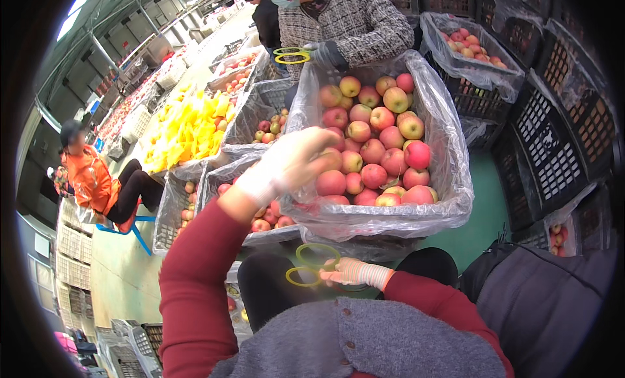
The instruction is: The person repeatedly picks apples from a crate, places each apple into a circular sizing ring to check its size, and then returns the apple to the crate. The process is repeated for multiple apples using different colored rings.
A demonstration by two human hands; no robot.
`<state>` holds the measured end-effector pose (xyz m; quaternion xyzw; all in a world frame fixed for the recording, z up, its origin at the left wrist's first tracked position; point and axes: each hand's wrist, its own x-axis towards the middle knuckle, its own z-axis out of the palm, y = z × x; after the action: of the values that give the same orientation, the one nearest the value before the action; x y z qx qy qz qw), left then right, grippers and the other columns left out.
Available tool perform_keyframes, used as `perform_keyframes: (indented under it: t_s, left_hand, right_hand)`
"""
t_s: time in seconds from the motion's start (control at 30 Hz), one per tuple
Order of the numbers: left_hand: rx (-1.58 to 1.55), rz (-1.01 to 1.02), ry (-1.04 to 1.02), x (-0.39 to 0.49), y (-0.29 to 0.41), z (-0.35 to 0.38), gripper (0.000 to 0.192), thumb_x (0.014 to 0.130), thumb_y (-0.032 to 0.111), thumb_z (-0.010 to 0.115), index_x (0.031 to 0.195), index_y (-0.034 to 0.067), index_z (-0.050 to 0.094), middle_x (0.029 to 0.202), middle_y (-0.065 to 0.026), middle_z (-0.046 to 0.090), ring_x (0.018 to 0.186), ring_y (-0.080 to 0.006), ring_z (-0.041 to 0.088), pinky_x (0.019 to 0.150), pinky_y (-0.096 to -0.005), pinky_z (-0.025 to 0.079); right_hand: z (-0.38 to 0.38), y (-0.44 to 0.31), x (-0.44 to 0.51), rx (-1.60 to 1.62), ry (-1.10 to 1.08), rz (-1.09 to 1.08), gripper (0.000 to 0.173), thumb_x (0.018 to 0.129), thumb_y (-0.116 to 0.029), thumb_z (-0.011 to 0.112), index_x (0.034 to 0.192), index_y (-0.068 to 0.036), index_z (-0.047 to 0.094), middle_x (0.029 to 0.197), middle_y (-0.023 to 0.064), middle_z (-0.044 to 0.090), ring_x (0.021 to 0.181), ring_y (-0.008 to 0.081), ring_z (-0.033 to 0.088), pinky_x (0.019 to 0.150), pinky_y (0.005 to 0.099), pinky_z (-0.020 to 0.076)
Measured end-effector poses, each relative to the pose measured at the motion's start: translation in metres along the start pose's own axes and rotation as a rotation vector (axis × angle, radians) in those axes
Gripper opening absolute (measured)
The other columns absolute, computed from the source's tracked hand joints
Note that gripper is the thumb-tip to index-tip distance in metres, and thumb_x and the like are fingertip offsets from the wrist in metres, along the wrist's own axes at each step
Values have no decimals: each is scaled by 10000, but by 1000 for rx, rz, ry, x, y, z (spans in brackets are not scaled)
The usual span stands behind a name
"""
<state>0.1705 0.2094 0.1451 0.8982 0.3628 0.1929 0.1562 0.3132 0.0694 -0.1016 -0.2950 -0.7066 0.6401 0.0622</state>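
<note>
My left hand (pixel 295 160), in a pale glove and blurred, is over the left side of a plastic-lined crate (pixel 381 219). Its fingers are apart beside the red and yellow apples (pixel 372 151) that fill the crate; whether they touch one is unclear. Low in front of my lap, my right hand (pixel 349 272), in a striped-cuff glove, grips a set of fruit sizing rings (pixel 317 253). A green ring and a yellow ring stick out to the left of its fingers.
Across the crate a masked co-worker's gloved hand (pixel 327 54) holds similar yellow-green rings (pixel 292 55). More lined crates of apples (pixel 271 219) adjoin on the left, near a heap of yellow netting (pixel 188 126). Black crates (pixel 547 138) are stacked at right. A person in orange (pixel 90 178) sits at left.
</note>
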Motion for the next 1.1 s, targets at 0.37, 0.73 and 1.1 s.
perform_keyframes:
  t_s: [0.37, 0.73, 1.1]
  left_hand:
    - [1061, 101, -947, 101, -99, 131, 611, 747, 195, 714, 1312, 145, 487, 1374, -31, 497, 1106, -228, 593, 822, -365, 523]
    - [978, 188, -787, 89, -110, 123, 340, 800, 182, 621, 1138, 149, 620, 1123, -78, 635, 1014, -242, 640, 797, -373, 521]
    - [916, 192, -771, 90, -113, 121, 325, 755, 196, 686, 1073, 140, 656, 1085, -47, 660, 973, -241, 660, 807, -365, 526]
  right_hand:
    - [-8, -7, -15, -219, -44, -28, 451, 928, -529, 464, 1144, -159, 605, 943, 102, 674, 874, 290, 645, 801, 399, 470]
    - [33, 79, 24, -126, 1, -123, 718, 890, -676, 390, 974, -28, 690, 965, 199, 666, 934, 366, 630, 807, 432, 487]
    - [37, 126, 30, -126, -26, -93, 655, 924, -674, 296, 1217, -163, 583, 982, 163, 656, 954, 345, 620, 823, 421, 474]
